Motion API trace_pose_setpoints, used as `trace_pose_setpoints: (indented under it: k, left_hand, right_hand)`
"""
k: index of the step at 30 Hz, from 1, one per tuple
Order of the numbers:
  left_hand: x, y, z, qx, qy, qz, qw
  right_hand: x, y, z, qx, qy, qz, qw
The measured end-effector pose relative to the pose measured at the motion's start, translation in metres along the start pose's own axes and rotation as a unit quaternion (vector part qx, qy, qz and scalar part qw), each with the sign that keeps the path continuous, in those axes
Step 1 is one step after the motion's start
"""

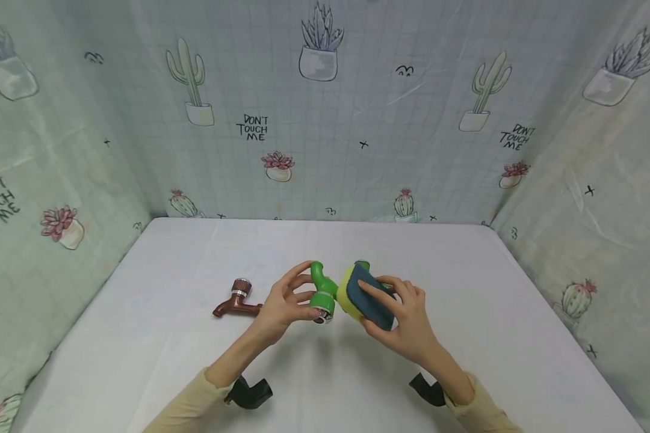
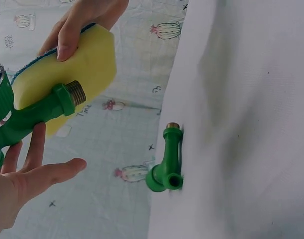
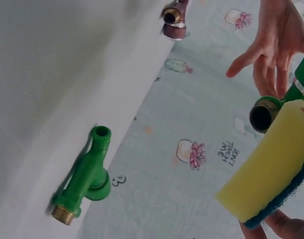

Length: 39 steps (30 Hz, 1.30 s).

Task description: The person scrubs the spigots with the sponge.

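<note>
Green tap [image 1: 322,281] is showing a glossy body, a ribbed handle w/ silver ring, and a dark-grey threaded inlet [image 2: 76,93]. It is hanging in L hand [image 1: 284,305] above the white table [image 1: 466,270], betw. both hands. L hand is pinching it: thumb on handle end, index at spout tip, opening matching tap span. R hand [image 1: 411,322] is gripping sponge [image 1: 376,304] across its width, index lying on the blue face; yellow foam is facing the tap. Foam/tap contact: can't confirm. Head view: spout is pointing up, handle end down; long axis is slanting L-R, inlet end hiding behind sponge.
</note>
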State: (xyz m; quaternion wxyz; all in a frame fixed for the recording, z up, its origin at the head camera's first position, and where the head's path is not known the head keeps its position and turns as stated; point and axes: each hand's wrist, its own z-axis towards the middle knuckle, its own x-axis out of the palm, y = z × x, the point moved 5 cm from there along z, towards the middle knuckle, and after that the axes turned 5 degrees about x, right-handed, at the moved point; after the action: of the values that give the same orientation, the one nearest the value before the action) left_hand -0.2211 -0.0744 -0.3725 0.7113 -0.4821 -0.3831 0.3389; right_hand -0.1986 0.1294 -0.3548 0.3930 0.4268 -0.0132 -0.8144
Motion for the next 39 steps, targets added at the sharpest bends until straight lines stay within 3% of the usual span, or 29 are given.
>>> trace_pose_setpoints:
  k: [10,20,29,39]
  left_hand:
    - [0.005,-0.004,-0.002,0.031,0.017,-0.007,0.9994]
    - [0.003,-0.007,-0.004,-0.022,-0.024,-0.034,0.9989]
    - [0.005,-0.003,-0.003,-0.038,-0.040,0.000,0.9985]
    - [0.004,0.001,-0.001,-0.065,-0.042,-0.094,0.9926]
  right_hand:
    - [-0.001,0.001,0.002,0.017,-0.010,0.032,0.999]
    - [-0.006,0.010,0.021,0.005,-0.027,-0.044,0.999]
    - [-0.008,0.009,0.029,-0.022,-0.024,-0.063,0.997]
    - [-0.008,0.011,0.022,-0.085,-0.028,-0.083,0.993]
